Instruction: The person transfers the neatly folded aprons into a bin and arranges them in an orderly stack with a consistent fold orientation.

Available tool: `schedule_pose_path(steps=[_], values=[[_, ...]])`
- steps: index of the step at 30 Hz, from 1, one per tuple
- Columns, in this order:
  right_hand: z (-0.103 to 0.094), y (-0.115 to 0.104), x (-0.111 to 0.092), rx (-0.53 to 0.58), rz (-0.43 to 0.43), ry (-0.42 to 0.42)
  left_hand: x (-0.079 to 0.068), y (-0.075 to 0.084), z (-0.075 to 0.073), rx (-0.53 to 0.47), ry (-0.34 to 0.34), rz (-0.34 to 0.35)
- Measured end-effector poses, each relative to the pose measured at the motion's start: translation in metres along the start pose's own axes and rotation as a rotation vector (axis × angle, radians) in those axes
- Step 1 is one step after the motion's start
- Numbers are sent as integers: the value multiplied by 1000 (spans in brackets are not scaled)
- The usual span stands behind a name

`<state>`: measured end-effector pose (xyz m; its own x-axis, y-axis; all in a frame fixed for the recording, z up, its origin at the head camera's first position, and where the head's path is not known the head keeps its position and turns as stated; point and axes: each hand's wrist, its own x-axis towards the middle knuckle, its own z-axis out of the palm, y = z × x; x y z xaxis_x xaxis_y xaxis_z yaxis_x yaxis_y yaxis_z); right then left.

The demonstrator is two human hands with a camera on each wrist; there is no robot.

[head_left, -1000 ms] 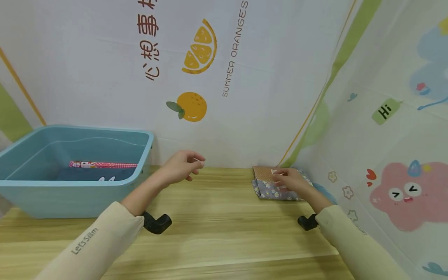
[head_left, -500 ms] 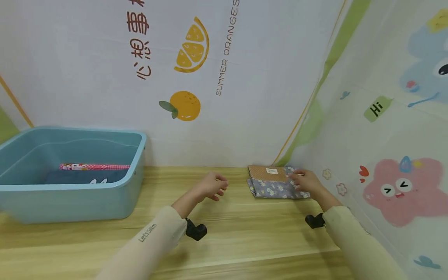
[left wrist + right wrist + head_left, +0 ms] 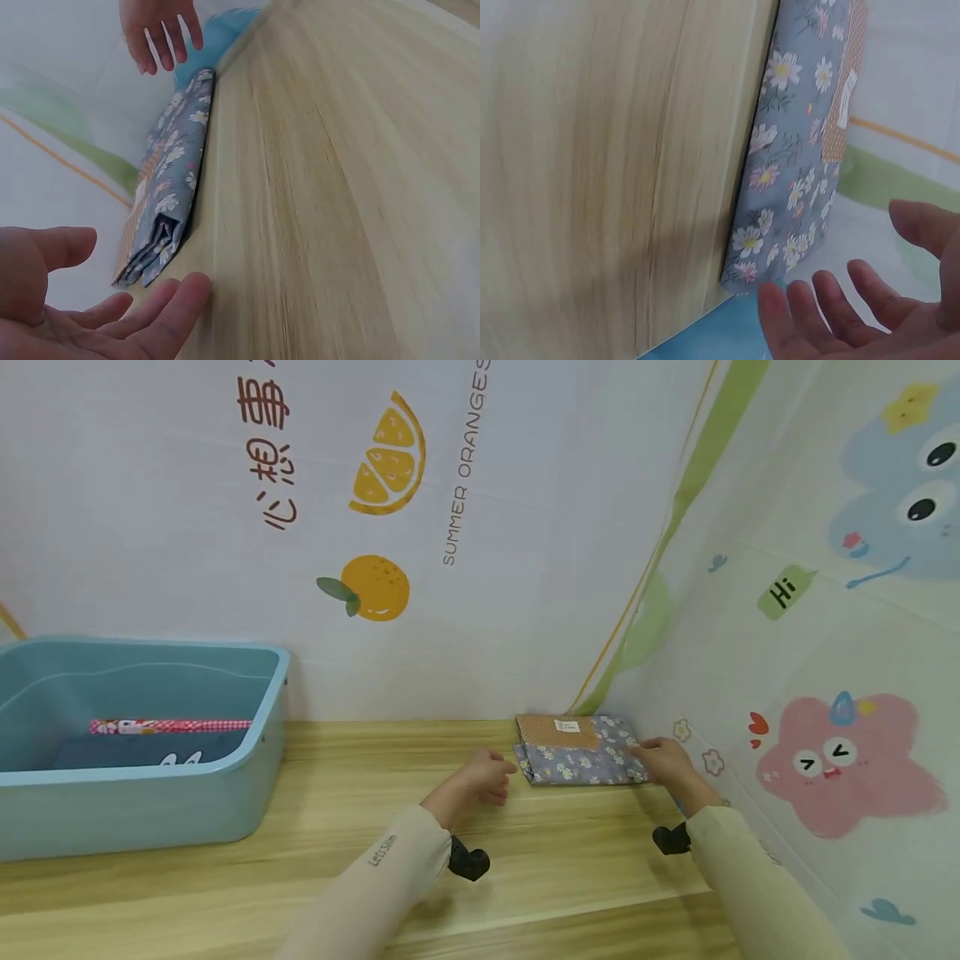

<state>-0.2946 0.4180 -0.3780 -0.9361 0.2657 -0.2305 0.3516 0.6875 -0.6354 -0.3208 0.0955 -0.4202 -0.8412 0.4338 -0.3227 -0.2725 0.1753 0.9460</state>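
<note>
A folded grey-blue cloth (image 3: 577,766) with white daisies lies flat on the wooden table against the back wall; a tan dotted panel with a white label shows on top. My left hand (image 3: 483,777) hovers just off the cloth's left end, empty, its fingers loosely bent and thumb apart in the left wrist view. Near the right end, my right hand (image 3: 667,764) reaches with relaxed fingers; in the right wrist view the fingertips (image 3: 772,296) come close to the cloth's corner, and contact is hard to judge.
To the left stands a light blue plastic bin (image 3: 150,814) holding a red checked folded item (image 3: 195,726) and a dark navy cloth (image 3: 112,750) with white ear shapes. Printed sheets cover the back and right walls. Something bright blue (image 3: 712,330) lies at the table's right edge.
My left hand has moved right, from beside the bin to the cloth's left end. My right hand has shifted from over the cloth to its right end. The view has turned slightly right.
</note>
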Motion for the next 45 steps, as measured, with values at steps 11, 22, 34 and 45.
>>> schedule_pose_path(steps=[11, 22, 34, 45], values=[[-4, 7, 1, 127, 79, -109, 12, 11, 18, -48, 11, -68], [6, 20, 13, 19, 46, -164, 24, 7, 18, -135, 34, -62], [12, 15, -1, -220, -56, -173, 30, 6, 25, -169, 25, -40], [17, 16, -18, -236, -82, -130, 21, -4, 16, -72, 34, -74]])
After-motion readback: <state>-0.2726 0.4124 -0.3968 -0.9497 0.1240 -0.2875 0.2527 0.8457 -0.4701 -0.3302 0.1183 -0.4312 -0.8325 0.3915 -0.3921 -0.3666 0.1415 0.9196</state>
